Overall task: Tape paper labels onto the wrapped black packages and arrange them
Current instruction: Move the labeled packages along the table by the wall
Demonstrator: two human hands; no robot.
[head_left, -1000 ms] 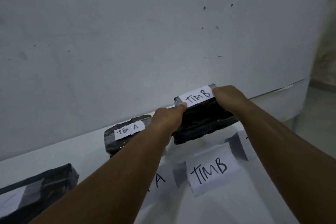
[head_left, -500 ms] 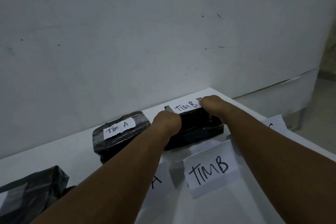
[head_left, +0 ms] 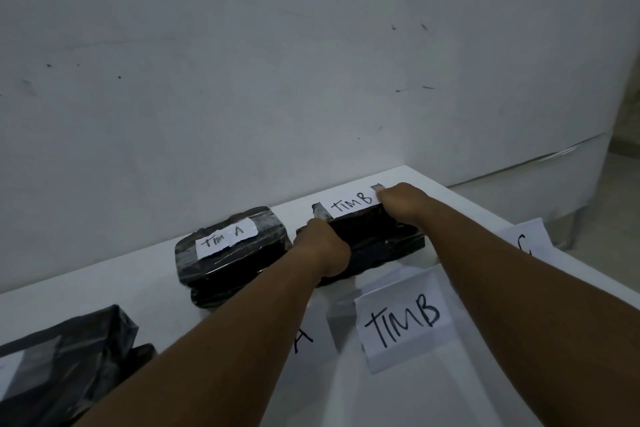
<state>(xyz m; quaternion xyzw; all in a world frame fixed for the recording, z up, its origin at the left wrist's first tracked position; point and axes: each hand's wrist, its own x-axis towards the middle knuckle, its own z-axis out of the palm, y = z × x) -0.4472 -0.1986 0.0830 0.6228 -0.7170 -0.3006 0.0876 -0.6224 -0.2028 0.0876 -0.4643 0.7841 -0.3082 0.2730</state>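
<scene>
Two hands (head_left: 323,250) grip one of three black packages (head_left: 377,239).

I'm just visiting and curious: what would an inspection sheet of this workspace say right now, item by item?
Surface: white table set against a white wall.
Job's things: black package labelled TIM B, held at both ends; black package labelled TIM A lies to its left, apart from the hands; a third black package sits at the near left edge.
Clutter: large paper sheet reading TIM B on the table, another sheet partly hidden under the left arm, and a third at the right edge.
Grips: left hand and right hand each curl round one end of the TIM B package.
Cables: nothing seen.
Surroundings: scuffed wall; floor at far right.
</scene>
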